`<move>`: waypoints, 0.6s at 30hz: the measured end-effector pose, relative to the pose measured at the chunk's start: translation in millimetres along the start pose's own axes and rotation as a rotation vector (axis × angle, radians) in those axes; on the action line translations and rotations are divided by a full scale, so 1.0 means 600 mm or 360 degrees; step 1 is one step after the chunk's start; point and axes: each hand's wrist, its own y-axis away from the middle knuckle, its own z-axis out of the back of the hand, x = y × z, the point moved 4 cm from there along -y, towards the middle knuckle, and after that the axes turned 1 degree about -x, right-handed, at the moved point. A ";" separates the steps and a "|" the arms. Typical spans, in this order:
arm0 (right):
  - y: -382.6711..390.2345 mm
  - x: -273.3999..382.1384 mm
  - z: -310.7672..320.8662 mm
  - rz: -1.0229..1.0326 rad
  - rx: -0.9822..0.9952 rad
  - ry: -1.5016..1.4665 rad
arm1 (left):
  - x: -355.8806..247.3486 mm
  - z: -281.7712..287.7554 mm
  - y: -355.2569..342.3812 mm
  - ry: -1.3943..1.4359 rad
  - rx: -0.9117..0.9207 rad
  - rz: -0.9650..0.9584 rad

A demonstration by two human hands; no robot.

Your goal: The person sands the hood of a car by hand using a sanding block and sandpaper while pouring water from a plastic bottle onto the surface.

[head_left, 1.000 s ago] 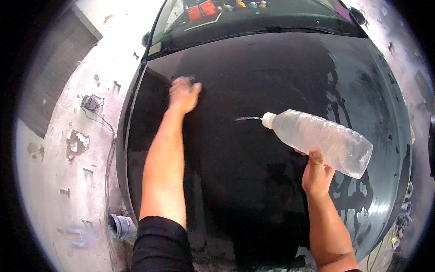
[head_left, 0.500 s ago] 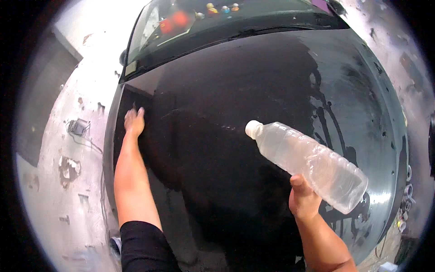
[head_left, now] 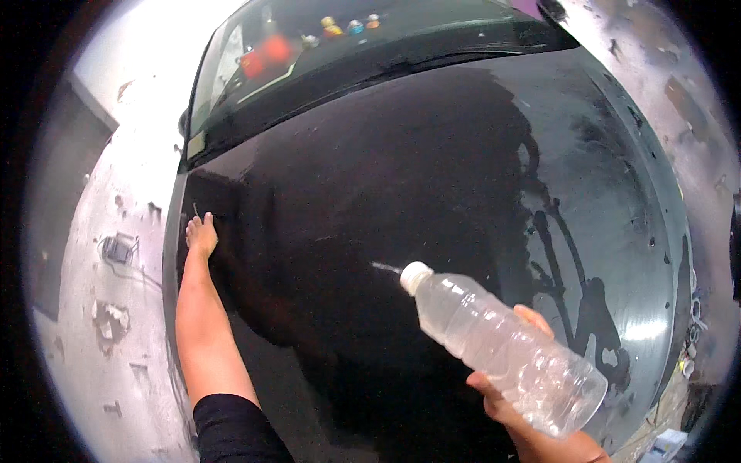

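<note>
free room: middle of the hood, between left hand and bottle, except a short water jet at the cap | also open: hood's far half, up to the windshield | in the way: bottle slanting over the near right, right hand around it | left: hood edge just beside left hand

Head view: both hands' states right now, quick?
Left hand: on the shiny black car hood; whether it holds anything cannot be told.
Right hand: closed around a white-capped, clear plastic bottle.
</note>
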 end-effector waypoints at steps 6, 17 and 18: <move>-0.016 0.011 0.005 -0.0273 -0.0076 -0.0358 | -0.344 0.021 -0.006 0.0417 -0.0188 -0.0748; -0.009 -0.014 0.026 0.0097 -0.0385 -0.0224 | -0.452 0.145 0.491 0.0407 0.0346 -0.2232; -0.010 -0.017 0.025 0.0117 -0.0377 -0.0210 | -0.410 0.142 0.508 0.0433 0.0341 -0.2181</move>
